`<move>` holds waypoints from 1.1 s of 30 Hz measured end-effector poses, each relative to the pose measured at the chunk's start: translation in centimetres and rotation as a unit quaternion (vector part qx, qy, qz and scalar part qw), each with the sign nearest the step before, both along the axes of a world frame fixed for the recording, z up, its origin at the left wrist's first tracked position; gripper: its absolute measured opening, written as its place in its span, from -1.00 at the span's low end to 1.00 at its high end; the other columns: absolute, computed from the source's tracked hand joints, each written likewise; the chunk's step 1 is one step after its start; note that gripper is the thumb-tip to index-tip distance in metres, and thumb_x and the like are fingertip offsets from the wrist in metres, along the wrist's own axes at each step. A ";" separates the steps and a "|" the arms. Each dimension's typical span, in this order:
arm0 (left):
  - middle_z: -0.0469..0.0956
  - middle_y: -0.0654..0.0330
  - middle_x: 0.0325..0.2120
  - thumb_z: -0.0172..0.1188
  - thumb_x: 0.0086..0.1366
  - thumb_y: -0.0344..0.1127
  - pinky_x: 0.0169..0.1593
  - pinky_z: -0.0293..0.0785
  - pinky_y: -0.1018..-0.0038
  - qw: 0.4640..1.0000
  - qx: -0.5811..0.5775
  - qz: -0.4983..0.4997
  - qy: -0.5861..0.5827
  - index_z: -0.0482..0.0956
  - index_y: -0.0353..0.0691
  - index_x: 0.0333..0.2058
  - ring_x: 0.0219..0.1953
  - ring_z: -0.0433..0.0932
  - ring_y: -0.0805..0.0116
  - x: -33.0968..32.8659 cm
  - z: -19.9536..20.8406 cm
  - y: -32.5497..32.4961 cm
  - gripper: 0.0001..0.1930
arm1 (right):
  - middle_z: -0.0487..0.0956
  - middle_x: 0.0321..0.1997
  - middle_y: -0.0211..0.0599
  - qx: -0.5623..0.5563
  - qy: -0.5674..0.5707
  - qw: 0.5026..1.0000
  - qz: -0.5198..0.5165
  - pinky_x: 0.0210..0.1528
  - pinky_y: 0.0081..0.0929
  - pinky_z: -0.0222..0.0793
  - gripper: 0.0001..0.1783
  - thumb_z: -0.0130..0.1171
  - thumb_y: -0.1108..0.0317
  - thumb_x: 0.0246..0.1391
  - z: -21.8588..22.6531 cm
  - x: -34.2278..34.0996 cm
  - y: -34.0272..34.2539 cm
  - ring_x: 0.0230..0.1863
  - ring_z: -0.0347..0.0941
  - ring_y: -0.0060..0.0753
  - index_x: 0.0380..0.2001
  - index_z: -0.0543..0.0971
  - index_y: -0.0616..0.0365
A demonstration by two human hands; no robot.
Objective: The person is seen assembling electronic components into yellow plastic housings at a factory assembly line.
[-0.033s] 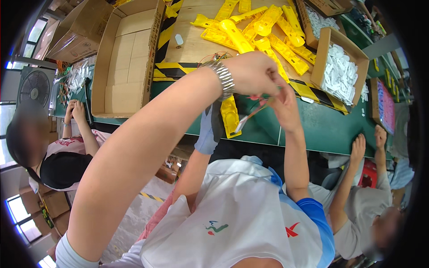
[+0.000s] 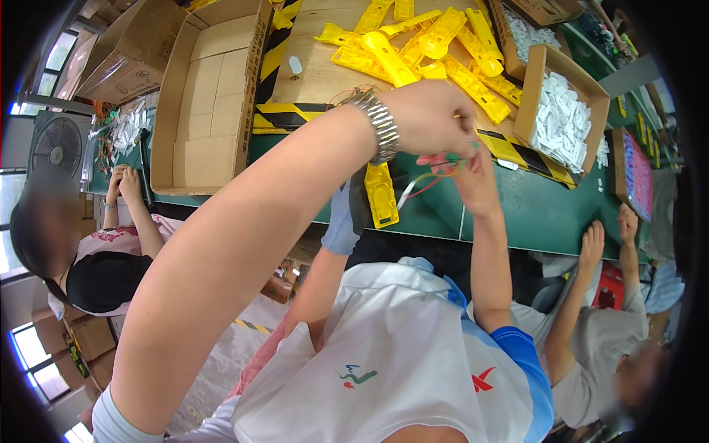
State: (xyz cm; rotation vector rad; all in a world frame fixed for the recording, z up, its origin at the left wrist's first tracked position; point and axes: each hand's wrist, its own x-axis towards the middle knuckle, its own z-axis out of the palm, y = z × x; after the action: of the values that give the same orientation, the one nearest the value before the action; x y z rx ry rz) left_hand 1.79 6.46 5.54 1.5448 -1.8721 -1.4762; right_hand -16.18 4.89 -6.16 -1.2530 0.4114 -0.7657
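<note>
My left hand [image 2: 356, 203], in a grey-blue glove with a dark palm, is beside a yellow plastic shell [image 2: 381, 198] at the bench edge; its fingers are hidden behind another person's arm. My bare right hand [image 2: 476, 181] is closed on thin coloured wires [image 2: 436, 176], whose white end [image 2: 405, 194] hangs near the shell. A co-worker's large forearm [image 2: 251, 221] with a metal watch band [image 2: 378, 129] crosses from the lower left. That person's hand [image 2: 432, 118] meets my right fingers at the wires. Something reddish beneath it is too small to make out.
Yellow shells [image 2: 443, 33] lie piled on a wooden board [image 2: 310, 81] edged with black-and-yellow tape. A carton of white parts [image 2: 565, 122] stands to the right, a large open carton [image 2: 214, 96] to the left. Co-workers' hands [image 2: 127, 184] rest on both sides of the green bench [image 2: 517, 229].
The co-worker's watch-wearing hand has shifted slightly right, covering part of a yellow shell. The wires have moved right and up a little, with the white end lifted off the shell's edge.
</note>
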 end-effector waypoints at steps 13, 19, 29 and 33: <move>0.50 0.09 -0.23 0.27 0.04 -0.25 0.12 0.25 0.29 0.945 -0.212 -0.112 -0.222 0.62 -0.21 -0.42 -0.02 0.43 0.14 1.0 0.9 2.4 -0.82 | 0.63 -0.16 -0.32 -0.178 0.128 0.975 -0.043 -0.13 -0.58 0.33 -0.51 0.30 0.28 -0.02 6.0 -1.3 0.2 -0.18 0.54 -0.51 0.00 0.49 0.19; 0.45 0.03 -0.07 0.31 0.03 -0.23 0.22 0.19 0.23 0.937 -0.305 -0.050 -0.165 0.65 -0.17 -0.39 0.08 0.36 0.04 1.6 -1.5 3.2 -0.81 | 0.64 -0.36 -0.40 -0.165 0.189 0.968 -0.026 -0.25 -0.66 0.39 -0.48 0.40 0.43 -0.14 6.0 0.8 1.4 -0.35 0.51 -0.64 -0.05 0.46 0.17; 0.56 0.00 -0.15 0.23 0.06 -0.25 0.19 0.22 0.21 0.918 -0.377 0.004 -0.122 0.66 -0.12 -0.18 0.05 0.42 0.04 -3.2 1.8 2.2 -0.69 | 0.59 -0.13 -0.33 -0.158 0.104 0.977 -0.096 -0.07 -0.59 0.41 -0.62 0.27 0.57 -0.02 3.2 -0.8 1.8 -0.16 0.48 -0.63 -0.08 0.49 0.25; 0.64 0.06 -0.26 0.26 -0.03 -0.30 0.14 0.24 0.20 0.924 -0.284 -0.041 -0.254 0.69 -0.10 -0.26 -0.03 0.51 0.08 -4.3 7.7 2.5 -0.72 | 0.59 -0.12 -0.29 -0.066 -0.016 0.995 -0.076 0.02 -0.50 0.40 -0.65 0.25 0.53 0.03 3.7 -0.3 3.2 -0.10 0.50 -0.52 -0.07 0.50 0.28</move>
State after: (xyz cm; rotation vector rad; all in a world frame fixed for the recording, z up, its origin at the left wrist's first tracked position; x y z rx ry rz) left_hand -2.55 8.92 13.21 1.6446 -2.3816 -0.4681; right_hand -16.47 8.06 -2.51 -1.3421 0.4394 -0.9547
